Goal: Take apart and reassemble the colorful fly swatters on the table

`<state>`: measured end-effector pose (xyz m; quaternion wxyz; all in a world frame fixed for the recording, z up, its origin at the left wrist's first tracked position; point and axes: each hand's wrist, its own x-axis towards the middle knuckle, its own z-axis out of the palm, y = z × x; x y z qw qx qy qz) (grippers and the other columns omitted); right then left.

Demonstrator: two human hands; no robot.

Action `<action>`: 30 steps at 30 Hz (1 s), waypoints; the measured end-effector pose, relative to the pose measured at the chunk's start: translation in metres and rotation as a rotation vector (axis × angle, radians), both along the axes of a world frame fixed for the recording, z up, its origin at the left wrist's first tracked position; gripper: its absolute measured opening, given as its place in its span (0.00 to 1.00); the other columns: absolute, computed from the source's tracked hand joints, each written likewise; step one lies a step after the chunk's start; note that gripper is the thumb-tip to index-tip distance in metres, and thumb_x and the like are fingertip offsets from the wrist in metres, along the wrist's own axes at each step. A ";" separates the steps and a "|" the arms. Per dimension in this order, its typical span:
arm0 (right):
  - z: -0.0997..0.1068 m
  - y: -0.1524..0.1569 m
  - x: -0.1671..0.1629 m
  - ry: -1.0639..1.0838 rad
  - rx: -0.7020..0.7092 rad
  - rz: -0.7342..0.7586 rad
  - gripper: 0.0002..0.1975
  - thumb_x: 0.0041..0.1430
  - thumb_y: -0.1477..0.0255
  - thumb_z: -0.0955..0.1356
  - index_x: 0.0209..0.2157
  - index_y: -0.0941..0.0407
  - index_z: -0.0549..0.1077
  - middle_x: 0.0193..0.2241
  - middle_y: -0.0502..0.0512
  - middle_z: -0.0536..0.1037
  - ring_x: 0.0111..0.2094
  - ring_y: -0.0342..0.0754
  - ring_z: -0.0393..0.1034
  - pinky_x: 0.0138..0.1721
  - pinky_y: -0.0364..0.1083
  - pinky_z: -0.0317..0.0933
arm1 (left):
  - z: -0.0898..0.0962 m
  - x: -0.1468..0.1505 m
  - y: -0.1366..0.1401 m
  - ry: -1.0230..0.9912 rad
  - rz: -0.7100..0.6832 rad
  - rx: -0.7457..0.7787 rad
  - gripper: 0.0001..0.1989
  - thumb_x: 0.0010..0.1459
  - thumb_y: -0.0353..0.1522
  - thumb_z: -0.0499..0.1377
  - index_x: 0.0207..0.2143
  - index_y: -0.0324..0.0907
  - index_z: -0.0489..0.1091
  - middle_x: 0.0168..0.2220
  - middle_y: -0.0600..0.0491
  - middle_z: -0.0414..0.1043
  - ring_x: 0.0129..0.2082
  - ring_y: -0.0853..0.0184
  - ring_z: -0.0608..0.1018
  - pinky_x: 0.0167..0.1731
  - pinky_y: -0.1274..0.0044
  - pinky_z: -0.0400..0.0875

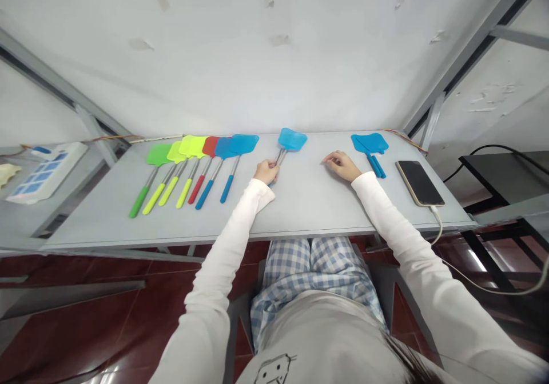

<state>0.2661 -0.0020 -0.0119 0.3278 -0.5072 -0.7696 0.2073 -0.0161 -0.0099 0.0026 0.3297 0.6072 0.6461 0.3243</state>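
In the head view, my left hand (266, 172) is wrapped round the metal shaft of a blue fly swatter (292, 139), whose head points away from me; two shafts may lie there, which I cannot make out. My right hand (342, 165) rests over the table to its right, fingers loosely bent with nothing visible in them. To the left, several fly swatters lie side by side with extended shafts: a green one (158, 155), yellow ones (194, 146), a red one (210, 146) and blue ones (244, 144). Right of my right hand lie two overlapping blue fly swatters (371, 143) with short shafts.
A phone (420, 183) with a white cable (438, 224) lies near the right end of the grey table (309, 212). A white wall (274, 87) stands directly behind. Metal frame posts (433, 118) flank both ends. A power strip (47, 172) sits farther left.
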 end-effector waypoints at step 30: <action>-0.006 -0.008 -0.059 -0.200 0.019 -0.152 0.12 0.59 0.61 0.65 0.39 0.54 0.68 0.31 0.57 0.74 0.41 0.58 0.65 0.47 0.54 0.51 | -0.013 -0.015 -0.043 0.418 0.464 0.198 0.25 0.62 0.27 0.42 0.59 0.37 0.63 0.62 0.33 0.55 0.60 0.44 0.61 0.52 0.52 0.60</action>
